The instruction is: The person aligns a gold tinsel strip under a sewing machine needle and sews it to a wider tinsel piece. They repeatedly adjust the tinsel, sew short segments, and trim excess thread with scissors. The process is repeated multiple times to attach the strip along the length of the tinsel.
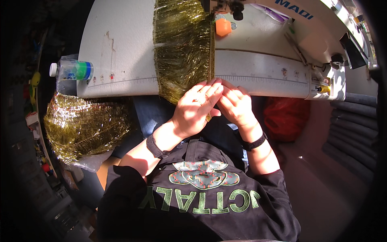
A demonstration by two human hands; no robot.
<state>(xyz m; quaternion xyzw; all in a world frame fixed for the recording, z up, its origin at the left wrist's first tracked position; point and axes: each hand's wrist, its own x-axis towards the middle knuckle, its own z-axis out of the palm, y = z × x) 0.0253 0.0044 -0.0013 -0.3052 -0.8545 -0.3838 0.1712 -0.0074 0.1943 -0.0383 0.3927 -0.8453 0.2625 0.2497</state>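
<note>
A gold tinsel fringe [184, 45] lies across the white sewing machine table, its narrow braided edge [212, 54] running from the machine's needle area down to my hands. My left hand [196, 110] holds that edge near the table's front, fingers bent over it. Close against it, my right hand [237, 106] pinches the same edge from the other side. The fingertips of both hands nearly meet and hide the stretch of braid between them. A short tail of gold braid [208, 118] shows below the left hand. The MAQI sewing machine [293, 12] stands above the fringe.
A plastic bottle [75, 69] lies at the table's left end, above a heap of gold tinsel fringe [87, 127]. An orange hexagonal piece [223, 27] sits beside the needle area. Tweezers [296, 50] and a yellow-handled screwdriver [323, 89] are at right, near folded grey fabric [353, 121] and a red bag [287, 119].
</note>
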